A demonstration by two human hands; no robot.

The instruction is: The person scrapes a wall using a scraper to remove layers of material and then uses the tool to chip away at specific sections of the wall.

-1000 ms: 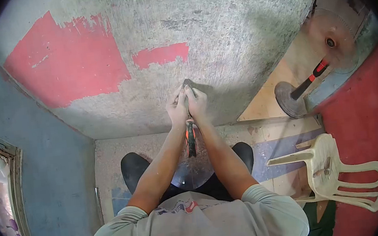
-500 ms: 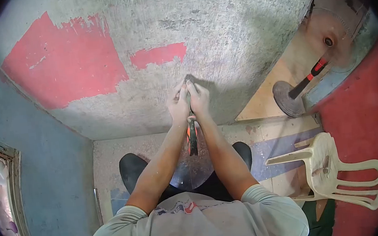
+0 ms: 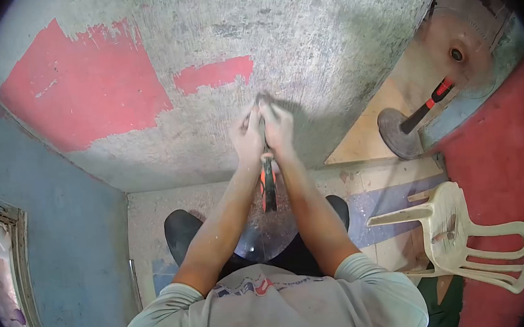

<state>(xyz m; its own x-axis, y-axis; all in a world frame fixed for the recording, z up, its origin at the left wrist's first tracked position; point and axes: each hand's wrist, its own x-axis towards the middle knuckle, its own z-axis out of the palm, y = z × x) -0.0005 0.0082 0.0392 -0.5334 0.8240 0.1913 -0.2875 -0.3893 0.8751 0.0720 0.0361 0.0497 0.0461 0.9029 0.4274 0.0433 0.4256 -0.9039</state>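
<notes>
My left hand (image 3: 247,134) and my right hand (image 3: 278,126) are closed side by side around a hand scraper with an orange-and-black handle (image 3: 268,185). The handle hangs below my wrists, pointing back toward my body. The scraper's dark tip shows just beyond my fingertips, at the wall (image 3: 323,74) in front of me. Most of its blade is hidden by my fingers. Pale dust coats both hands. The wall is rough and grey, with a large pink paint patch (image 3: 84,86) at the left and a small pink strip (image 3: 214,74) above my hands.
A cream plastic chair (image 3: 451,233) stands on the floor to my right, with a small object on its seat. Behind it is a red wall (image 3: 500,183). A long-handled tool with a round grey disc (image 3: 399,134) leans at the right. A blue wall (image 3: 79,246) stands at the left.
Both hands and the scraper have moved slightly up along the wall. The view has shifted a little; the chair and disc tool stay in place.
</notes>
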